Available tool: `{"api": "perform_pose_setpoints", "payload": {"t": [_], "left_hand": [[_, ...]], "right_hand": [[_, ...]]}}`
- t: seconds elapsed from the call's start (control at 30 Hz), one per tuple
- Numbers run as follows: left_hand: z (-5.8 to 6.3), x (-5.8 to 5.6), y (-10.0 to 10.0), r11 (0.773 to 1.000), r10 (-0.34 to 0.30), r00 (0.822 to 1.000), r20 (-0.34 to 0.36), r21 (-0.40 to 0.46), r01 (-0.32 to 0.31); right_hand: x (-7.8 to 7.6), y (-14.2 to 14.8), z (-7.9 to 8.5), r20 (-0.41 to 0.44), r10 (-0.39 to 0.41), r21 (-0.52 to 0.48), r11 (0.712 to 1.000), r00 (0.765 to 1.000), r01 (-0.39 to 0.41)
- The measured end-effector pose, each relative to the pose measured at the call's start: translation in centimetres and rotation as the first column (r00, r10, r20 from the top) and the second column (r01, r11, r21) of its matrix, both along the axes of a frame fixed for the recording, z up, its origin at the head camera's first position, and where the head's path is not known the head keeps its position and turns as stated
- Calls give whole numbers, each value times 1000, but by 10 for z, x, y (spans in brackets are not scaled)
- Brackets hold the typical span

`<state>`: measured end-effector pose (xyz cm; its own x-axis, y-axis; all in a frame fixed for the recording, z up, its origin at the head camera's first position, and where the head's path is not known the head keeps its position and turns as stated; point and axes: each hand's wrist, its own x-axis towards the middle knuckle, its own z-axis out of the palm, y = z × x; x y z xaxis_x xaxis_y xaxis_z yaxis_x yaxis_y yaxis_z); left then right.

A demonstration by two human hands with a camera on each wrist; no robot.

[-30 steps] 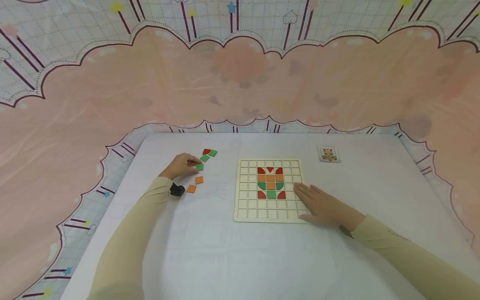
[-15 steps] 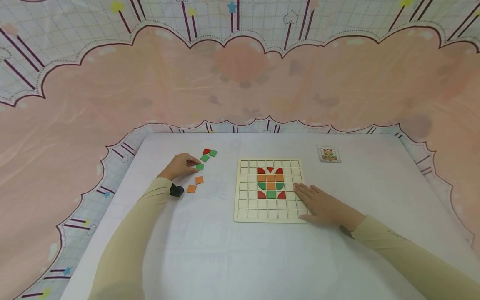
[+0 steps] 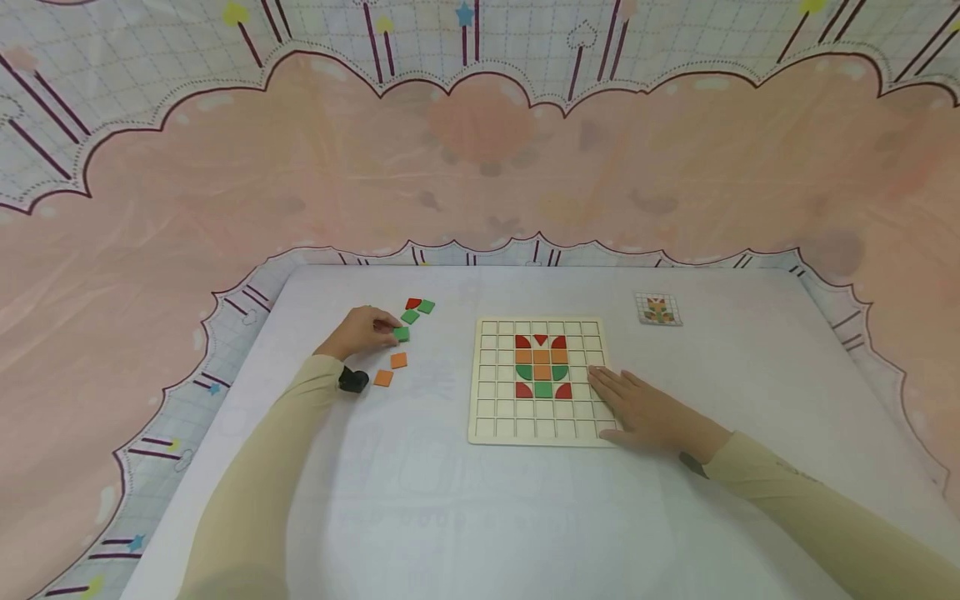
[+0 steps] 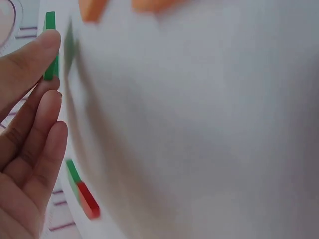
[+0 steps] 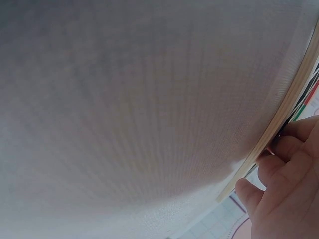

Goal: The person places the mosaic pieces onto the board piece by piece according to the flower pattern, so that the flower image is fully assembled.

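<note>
My left hand pinches a green square tile between thumb and fingertips. In the left wrist view that green tile stands off the white cloth, its shadow beside it. My right hand lies with fingers straight over the right edge of a wooden grid board. In the right wrist view the fingertips reach over the board's side. Red, orange and green pieces sit in the grid's middle, among them an orange square and a green square.
Left of the board lie two orange tiles, one nearer me. Farther back are two loose green tiles and a red piece. A small card with a printed grid pattern lies at the back right of the white table.
The green tile has come up slightly and shifted a little right in my left hand's pinch. My right hand and the board stay where they were.
</note>
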<state>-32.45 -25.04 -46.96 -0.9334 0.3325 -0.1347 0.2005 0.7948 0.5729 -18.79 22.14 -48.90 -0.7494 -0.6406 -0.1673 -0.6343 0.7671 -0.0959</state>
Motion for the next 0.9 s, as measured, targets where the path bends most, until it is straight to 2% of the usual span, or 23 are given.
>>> {"api": "perform_pose_setpoints", "payload": {"t": [0.17, 0.4, 0.63, 0.9], "left_hand": [[4, 8, 18, 998, -39, 999, -7, 54, 40], [7, 18, 51, 993, -95, 995, 9, 70, 94], [12, 32, 86, 981, -181, 983, 11, 68, 180], [14, 51, 118, 966, -240, 970, 40, 105, 235]], "right_hand": [[0, 1, -1, 9, -5, 12, 1000, 1000, 4], [-1, 2, -2, 0, 2, 6, 1000, 1000, -2], [0, 1, -1, 9, 3, 10, 1000, 1000, -3], [1, 0, 0, 11, -1, 10, 1000, 1000, 1]]}}
